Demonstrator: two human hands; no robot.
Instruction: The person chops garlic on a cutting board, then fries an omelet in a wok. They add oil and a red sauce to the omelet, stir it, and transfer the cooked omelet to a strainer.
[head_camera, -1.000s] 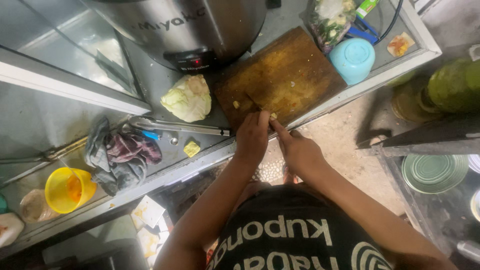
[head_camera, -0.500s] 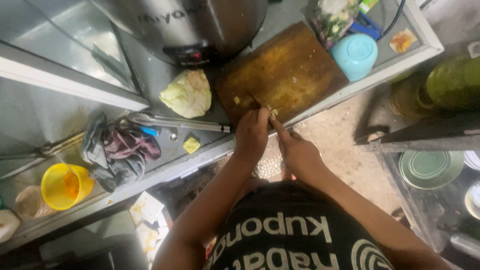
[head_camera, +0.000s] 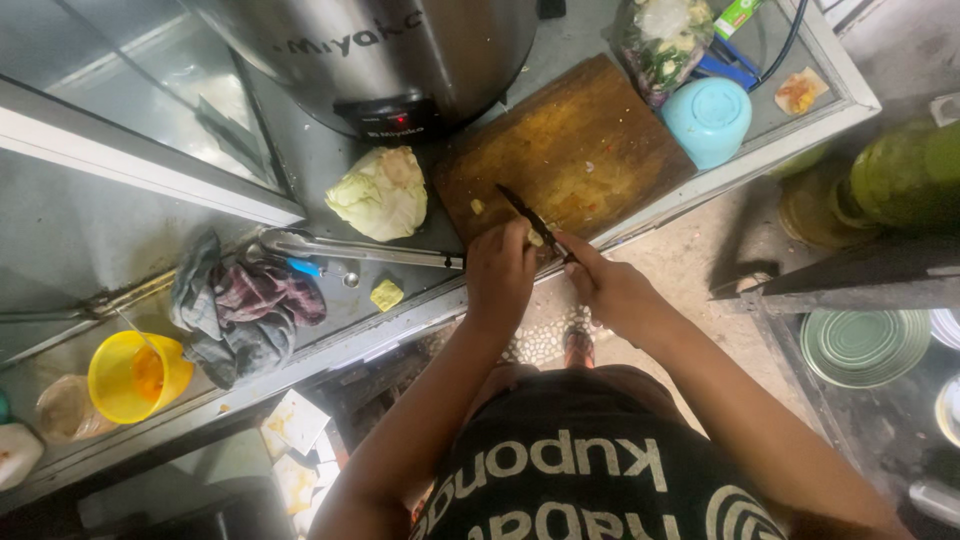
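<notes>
The right hand (head_camera: 610, 290) is gripping a dark knife (head_camera: 532, 216) whose blade is running up and away across the wooden cutting board (head_camera: 570, 150), while the left hand (head_camera: 500, 275) is pinching a small pale piece (head_camera: 536, 238) beside the blade.

Landmark: wooden cutting board (head_camera: 570, 160). Clear plastic bag of greens (head_camera: 665, 40) just past its far right corner; green carton (head_camera: 738, 15) beside that. Cooker's dark control panel (head_camera: 395, 115), red light, at board's far left.
</notes>
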